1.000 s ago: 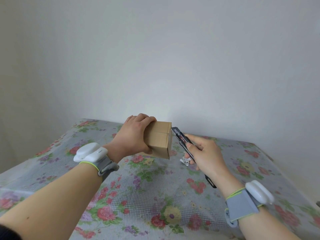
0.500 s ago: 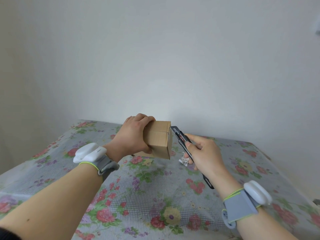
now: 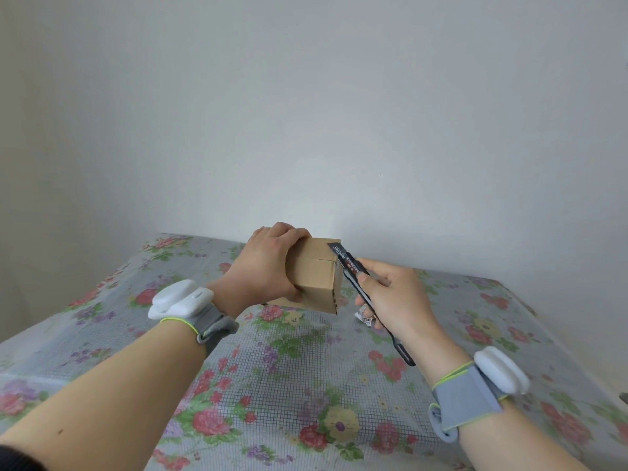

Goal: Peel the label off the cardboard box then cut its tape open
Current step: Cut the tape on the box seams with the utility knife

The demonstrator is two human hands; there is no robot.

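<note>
A small brown cardboard box (image 3: 316, 278) is tilted up on the table with its taped seam facing me. My left hand (image 3: 263, 266) grips its left side, fingers curled over the top edge. My right hand (image 3: 396, 299) holds a black utility knife (image 3: 353, 271), whose tip rests against the box's upper right edge, close to the seam. A crumpled white label scrap (image 3: 367, 319) lies on the table under my right hand, partly hidden.
The table is covered by a floral plastic cloth (image 3: 292, 379). A plain white wall stands right behind the box. Both my wrists carry grey bands with white devices.
The knife tip has moved left from beside the box onto its upper right edge. The box stays tilted in my left hand's grip.
</note>
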